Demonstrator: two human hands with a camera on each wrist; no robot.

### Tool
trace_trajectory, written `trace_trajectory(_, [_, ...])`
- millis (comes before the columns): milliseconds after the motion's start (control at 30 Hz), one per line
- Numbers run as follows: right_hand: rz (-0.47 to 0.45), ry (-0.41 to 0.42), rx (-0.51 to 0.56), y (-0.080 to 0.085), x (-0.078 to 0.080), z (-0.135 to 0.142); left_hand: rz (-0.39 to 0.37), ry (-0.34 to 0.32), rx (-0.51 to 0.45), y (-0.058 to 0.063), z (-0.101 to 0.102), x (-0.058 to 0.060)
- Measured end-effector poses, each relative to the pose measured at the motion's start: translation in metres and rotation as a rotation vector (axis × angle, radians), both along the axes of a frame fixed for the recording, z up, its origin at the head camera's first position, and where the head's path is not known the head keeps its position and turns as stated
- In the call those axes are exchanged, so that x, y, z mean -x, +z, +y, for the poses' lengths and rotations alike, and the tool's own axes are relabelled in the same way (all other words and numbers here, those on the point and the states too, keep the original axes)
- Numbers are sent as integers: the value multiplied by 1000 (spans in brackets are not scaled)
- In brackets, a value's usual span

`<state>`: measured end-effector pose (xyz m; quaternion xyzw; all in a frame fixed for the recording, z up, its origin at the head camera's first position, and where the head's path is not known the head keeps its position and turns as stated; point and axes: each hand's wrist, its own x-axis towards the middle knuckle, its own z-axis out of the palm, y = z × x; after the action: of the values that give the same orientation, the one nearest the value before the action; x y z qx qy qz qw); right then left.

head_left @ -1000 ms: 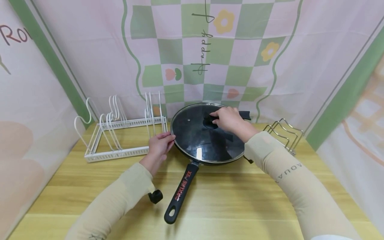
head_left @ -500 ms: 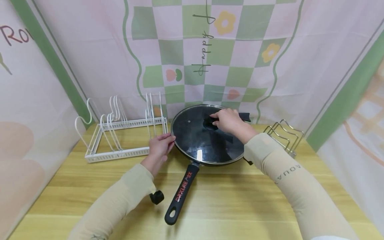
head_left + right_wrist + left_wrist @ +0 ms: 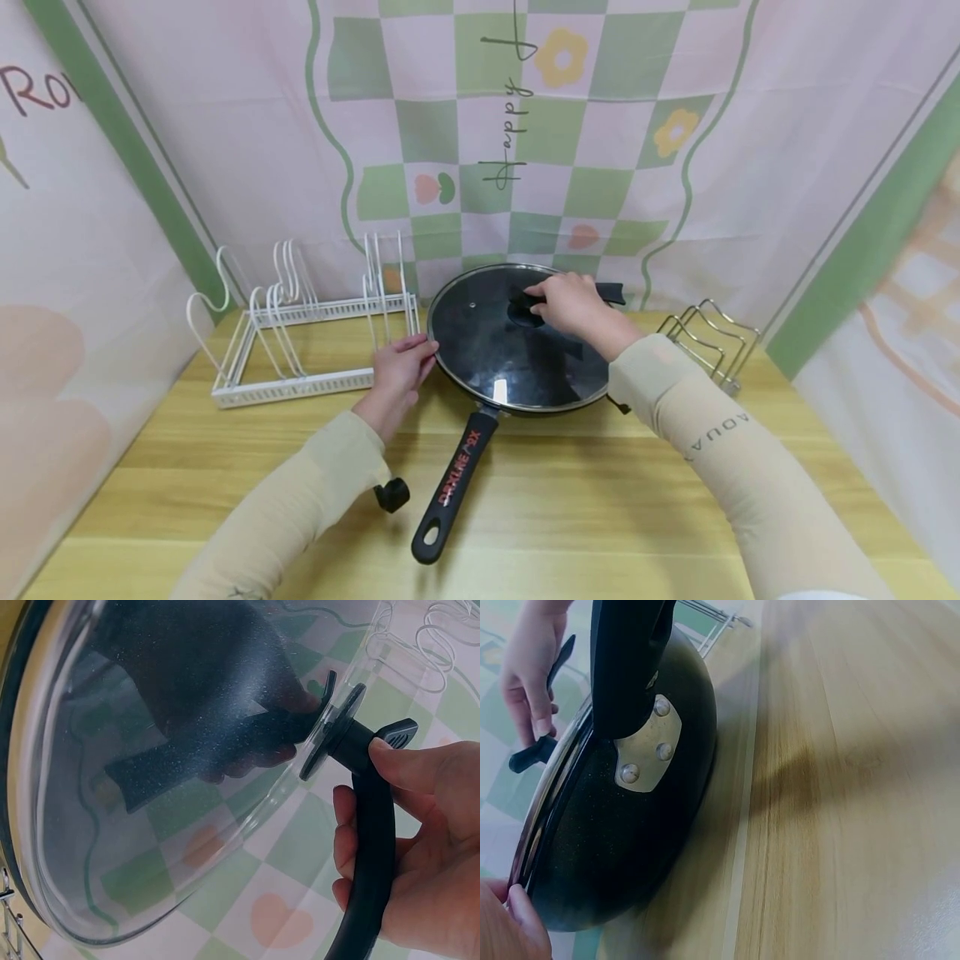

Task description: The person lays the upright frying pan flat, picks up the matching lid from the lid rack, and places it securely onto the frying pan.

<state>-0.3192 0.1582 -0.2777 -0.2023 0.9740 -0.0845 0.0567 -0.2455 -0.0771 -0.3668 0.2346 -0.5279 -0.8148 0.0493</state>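
Observation:
A black frying pan (image 3: 454, 492) stands on the table, its long handle pointing toward me. Over it lies a round glass lid (image 3: 495, 358) with a metal rim. My right hand (image 3: 573, 304) grips the lid's black curved handle (image 3: 373, 840), fingers wrapped round it and thumb by the knob. At the left edge, my left hand (image 3: 397, 367) pinches the rim between thumb and fingers. From the left wrist view, the thumb (image 3: 526, 919) lies against the rim, close above the pan's dark side (image 3: 622, 847). Whether the fingers also hold the pan's edge cannot be told.
A white wire rack (image 3: 292, 385) with upright loops stands left of the pan. To the right is a smaller metal wire rack (image 3: 708, 333), partly behind the right sleeve. A patterned cloth (image 3: 495, 125) hangs close behind the pan. Wooden tabletop (image 3: 585, 508) extends in front.
The lid's far edge and my right hand have come down very slightly. My left hand keeps its place at the rim, and the pan handle has hardly moved.

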Motion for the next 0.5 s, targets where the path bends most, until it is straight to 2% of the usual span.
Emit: trace_trajectory(500, [25, -10, -25, -4, 0, -4, 29, 0, 68, -7, -1, 0])
